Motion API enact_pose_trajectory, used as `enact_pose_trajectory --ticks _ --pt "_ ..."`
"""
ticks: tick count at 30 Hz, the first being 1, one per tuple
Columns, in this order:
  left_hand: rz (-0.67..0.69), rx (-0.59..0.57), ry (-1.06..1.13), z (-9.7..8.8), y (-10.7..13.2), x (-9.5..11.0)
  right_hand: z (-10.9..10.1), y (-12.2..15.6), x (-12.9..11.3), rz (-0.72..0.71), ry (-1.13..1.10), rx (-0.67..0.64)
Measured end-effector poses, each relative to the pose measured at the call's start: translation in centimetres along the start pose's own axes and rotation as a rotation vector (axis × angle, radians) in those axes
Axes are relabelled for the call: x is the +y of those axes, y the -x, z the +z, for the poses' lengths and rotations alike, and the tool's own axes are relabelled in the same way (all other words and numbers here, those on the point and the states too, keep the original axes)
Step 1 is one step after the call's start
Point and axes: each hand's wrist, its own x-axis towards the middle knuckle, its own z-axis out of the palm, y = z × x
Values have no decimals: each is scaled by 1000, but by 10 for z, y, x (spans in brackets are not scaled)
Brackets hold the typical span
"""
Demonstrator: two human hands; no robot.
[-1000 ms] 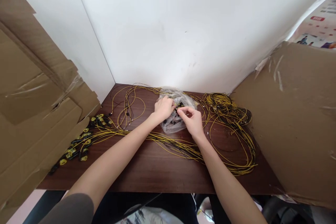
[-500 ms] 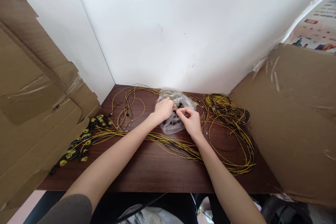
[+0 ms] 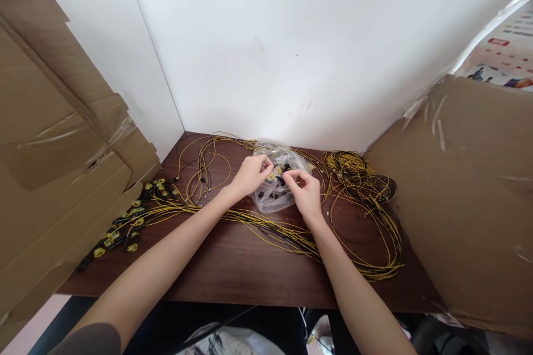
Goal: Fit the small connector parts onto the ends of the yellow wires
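A clear plastic bag (image 3: 270, 202) lies at the back middle of the table, spread around small black and yellow parts (image 3: 285, 168). My left hand (image 3: 252, 173) is over the bag's left side, thumb and fingertips pinched together; what they hold is too small to name. Over its right side, my right hand (image 3: 306, 191) also pinches, and a small dark piece seems to be at its fingertips. The two hands are a little apart. Below them runs a bundle of yellow and black wires (image 3: 266, 226), passing under both forearms.
Black connectors with yellow ends (image 3: 125, 227) cluster at the wires' left end. A coiled heap of yellow and black wire (image 3: 353, 172) lies at the right. Cardboard panels (image 3: 62, 138) flank the brown table (image 3: 250, 283), with a white wall (image 3: 283, 55) behind.
My left hand has moved left, away from my right hand, uncovering more of the yellow and black parts in the bag. My right hand stays nearly in place, still pinched.
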Motion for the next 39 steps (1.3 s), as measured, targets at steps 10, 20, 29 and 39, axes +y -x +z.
enact_pose_trajectory --ticks 10,20,29,39 --pt "-74 24 413 -14 50 6 29 15 -12 98 -373 -117" --pt "-204 187 545 -11 52 -13 51 8 -10 188 -520 -100" --pt "16 180 311 -13 57 -5 43 15 -8 92 -392 -112" --pt "-77 187 486 -8 58 -3 33 14 -15 95 -333 -154"
